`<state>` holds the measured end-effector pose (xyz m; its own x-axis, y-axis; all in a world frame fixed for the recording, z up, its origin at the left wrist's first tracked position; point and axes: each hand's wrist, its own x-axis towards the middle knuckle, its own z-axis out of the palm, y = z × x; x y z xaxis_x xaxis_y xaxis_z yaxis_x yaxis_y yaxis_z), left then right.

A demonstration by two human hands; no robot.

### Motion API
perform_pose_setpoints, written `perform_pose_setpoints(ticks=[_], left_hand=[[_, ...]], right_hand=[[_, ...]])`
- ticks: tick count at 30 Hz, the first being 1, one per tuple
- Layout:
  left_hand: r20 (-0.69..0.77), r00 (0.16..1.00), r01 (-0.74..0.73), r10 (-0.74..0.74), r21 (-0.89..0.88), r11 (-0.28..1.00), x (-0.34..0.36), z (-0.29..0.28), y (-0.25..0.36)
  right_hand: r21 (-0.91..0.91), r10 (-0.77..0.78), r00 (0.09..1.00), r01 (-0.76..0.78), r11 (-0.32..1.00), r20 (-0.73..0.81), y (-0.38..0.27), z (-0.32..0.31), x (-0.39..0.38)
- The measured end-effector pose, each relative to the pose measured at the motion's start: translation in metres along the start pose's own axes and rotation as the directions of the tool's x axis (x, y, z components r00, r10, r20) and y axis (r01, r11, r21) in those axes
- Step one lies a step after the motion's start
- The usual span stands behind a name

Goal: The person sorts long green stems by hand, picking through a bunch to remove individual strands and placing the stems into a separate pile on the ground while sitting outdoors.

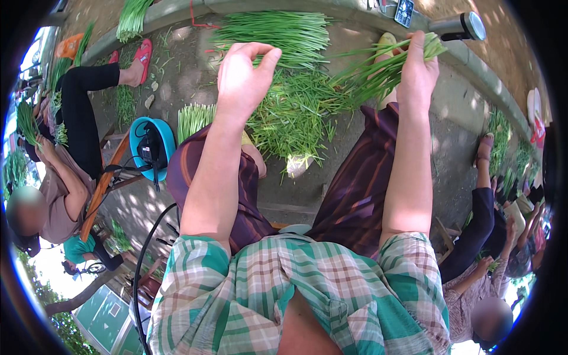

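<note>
My right hand (418, 80) is closed round a bunch of garlic chives (381, 68). The pale cut ends stick out past it to the right, and the loose green tips droop to the left. My left hand (241, 77) is raised apart from the bunch, with its fingers curled and the thumb tip close to the index finger. Whether anything is pinched there is too small to tell. Beyond that hand a neat pile of long chives (284, 32) lies on the ground. Below and between my hands spreads a heap of loose, tangled chive leaves (296, 112).
Another bundle of chives (194, 120) lies by my left knee, near a blue basin (165, 139) holding a black device. A phone (404, 12) and a metal flask (458, 27) rest along the concrete curb (473, 74). Other people sit at both sides, one holding chives (28, 124).
</note>
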<state>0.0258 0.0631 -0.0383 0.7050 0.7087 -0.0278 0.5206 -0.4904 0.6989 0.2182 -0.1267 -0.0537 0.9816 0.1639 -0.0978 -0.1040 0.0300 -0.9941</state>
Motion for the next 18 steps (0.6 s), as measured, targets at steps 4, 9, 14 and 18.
perform_pose_setpoints(ticks=[4, 9, 14, 18], left_hand=[[-0.026, 0.998, -0.06, 0.056, -0.22, 0.974, -0.001, 0.01, 0.013], [0.365, 0.931, 0.271, -0.025, -0.642, 0.718, -0.007, 0.032, 0.02], [0.688, 0.725, 0.604, -0.042, -0.604, 0.52, -0.02, 0.053, 0.022], [0.865, 0.5, 0.833, 0.048, -0.495, 0.248, -0.028, 0.057, 0.024]], right_hand=[[-0.105, 0.045, 0.968, -0.02, 0.994, 0.248, 0.012, 0.017, -0.011], [0.063, 0.355, 0.725, -0.48, 0.875, 0.59, 0.023, 0.039, -0.044], [0.186, 0.503, 0.639, -0.706, 0.683, 0.582, 0.025, 0.047, -0.058], [0.057, 0.489, 0.661, -0.625, 0.779, 0.569, 0.023, 0.044, -0.055]])
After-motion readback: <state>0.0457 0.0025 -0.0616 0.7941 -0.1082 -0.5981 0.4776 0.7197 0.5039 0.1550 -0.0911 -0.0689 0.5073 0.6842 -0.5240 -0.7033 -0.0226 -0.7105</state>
